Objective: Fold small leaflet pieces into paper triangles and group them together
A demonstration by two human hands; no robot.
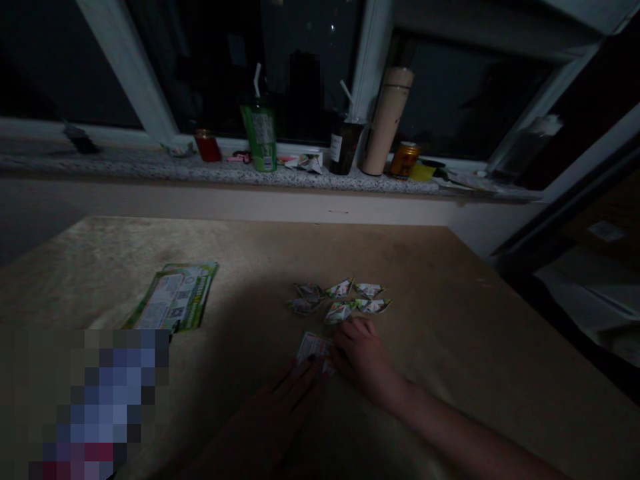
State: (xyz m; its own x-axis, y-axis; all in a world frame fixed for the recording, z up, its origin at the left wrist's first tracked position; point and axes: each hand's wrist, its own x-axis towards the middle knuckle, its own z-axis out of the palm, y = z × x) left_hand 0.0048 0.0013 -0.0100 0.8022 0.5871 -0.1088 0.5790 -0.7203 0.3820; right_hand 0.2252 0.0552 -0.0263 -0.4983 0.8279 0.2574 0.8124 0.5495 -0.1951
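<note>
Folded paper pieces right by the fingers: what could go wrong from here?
The right hand sits close to the folded paper pieces, so a slip could scatter them. Both it and the left hand press on one small printed sheet in very dim light, so a crease could easily go crooked.

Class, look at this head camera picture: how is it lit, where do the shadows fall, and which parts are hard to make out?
Head view: dim overall, night-dark window; a broad shadow covers the table around the left hand and right hand, so the small paper under them reads poorly; the folded paper pieces and leaflets catch more light; a pixelated block masks the lower left; straight window frames lean outward, showing wide-angle distortion.
</note>
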